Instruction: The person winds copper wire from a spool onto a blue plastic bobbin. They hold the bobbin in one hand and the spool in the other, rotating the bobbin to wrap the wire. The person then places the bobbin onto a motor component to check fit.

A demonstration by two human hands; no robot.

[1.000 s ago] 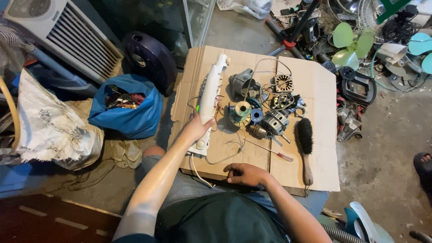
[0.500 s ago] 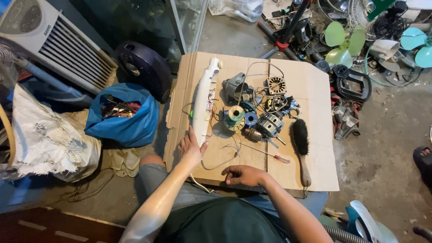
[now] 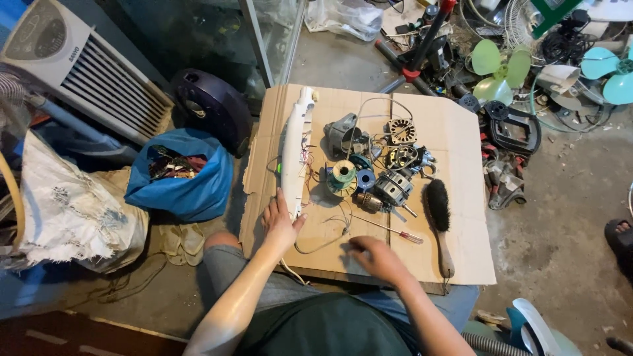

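Two hands are at work on the cardboard (image 3: 461, 132) that lies on the floor before you. Your left hand (image 3: 280, 224) rests on the near end of the long white housing (image 3: 295, 155), fingers loosely spread over it and not closed around it. Your right hand (image 3: 377, 257) lies palm down on the cardboard, to the right of the housing's near end, fingers bent; whether it pinches something I cannot tell. The housing lies along the left edge of the cardboard, its far end pointing away from you.

It looks like thin, stiff plastic, so probably light, but long enough to twist if held at one tip only. Thin wires (image 3: 304, 158) come out on its right side toward the spool (image 3: 343, 173) and the motor parts (image 3: 393, 188), and they seem fragile. I think the middle of its left side is the safer place to hold. Further right of the housing lie a screwdriver (image 3: 389, 229) and a brush (image 3: 440, 221).
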